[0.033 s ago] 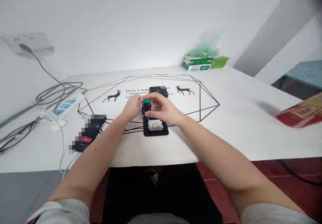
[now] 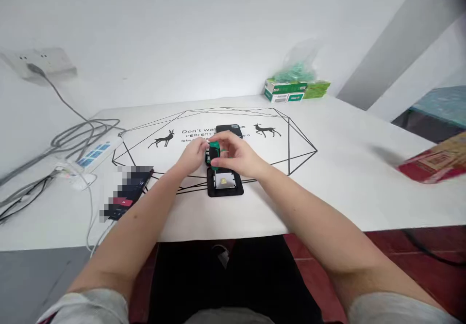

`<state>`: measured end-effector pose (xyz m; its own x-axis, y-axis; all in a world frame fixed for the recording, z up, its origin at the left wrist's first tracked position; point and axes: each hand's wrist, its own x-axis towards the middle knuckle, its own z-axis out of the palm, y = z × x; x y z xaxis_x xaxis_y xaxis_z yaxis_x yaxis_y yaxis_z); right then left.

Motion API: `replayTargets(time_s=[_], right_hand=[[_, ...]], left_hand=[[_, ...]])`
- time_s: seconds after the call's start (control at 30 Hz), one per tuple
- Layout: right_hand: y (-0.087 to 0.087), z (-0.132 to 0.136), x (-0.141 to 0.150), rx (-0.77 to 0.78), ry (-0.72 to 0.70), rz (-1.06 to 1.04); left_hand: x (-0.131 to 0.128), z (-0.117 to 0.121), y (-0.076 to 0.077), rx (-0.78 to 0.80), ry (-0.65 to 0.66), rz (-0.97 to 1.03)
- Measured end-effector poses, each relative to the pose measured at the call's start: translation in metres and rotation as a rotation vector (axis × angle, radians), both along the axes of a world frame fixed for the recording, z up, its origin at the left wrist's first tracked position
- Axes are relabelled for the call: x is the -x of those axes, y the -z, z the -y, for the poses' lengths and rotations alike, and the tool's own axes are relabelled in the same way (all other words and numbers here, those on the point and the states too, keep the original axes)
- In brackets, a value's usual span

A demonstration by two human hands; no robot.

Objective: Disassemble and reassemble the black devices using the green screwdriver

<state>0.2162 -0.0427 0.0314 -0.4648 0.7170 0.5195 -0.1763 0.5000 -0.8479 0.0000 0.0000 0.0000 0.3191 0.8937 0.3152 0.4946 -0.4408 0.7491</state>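
Note:
Between my hands stands a green-and-black screwdriver (image 2: 215, 153), its handle upright and a thin shaft showing below. My right hand (image 2: 238, 156) is closed on the handle with thumb and fingers. My left hand (image 2: 193, 155) is closed at the edge of a dark piece with small green and white parts (image 2: 208, 157), which looks like a circuit board; its far side is hidden. Just below lies a flat black casing (image 2: 225, 192) holding a silvery plate with a small yellow square (image 2: 224, 181). Behind my right hand lies another black cover (image 2: 229, 130), partly hidden.
A dark phone (image 2: 133, 190) lies on the left, near a white power strip (image 2: 96, 154) and coiled grey cables (image 2: 87, 125). Green-and-white boxes (image 2: 287, 90) with a plastic bag on top stand at the back right. A red-and-tan packet (image 2: 433, 161) lies far right.
The screwdriver handle has shifted slightly right and stands more upright, and its shaft now shows below. More of the dark piece beside my left fingers is visible.

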Motion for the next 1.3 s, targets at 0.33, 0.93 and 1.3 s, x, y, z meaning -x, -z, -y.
replayTargets(time_s=[0.33, 0.93, 1.3], right_hand=[[-0.006, -0.043, -0.05, -0.066, 0.412, -0.27], [-0.009, -0.031, -0.039, 0.023, 0.278, -0.186], [-0.022, -0.018, -0.051, -0.012, 0.012, 0.04]], left_hand=[[-0.009, 0.026, -0.008, 0.319, 0.394, 0.148], [-0.025, 0.04, -0.012, 0.23, 0.386, -0.073], [-0.044, 0.048, -0.01, 0.01, 0.463, -0.404]])
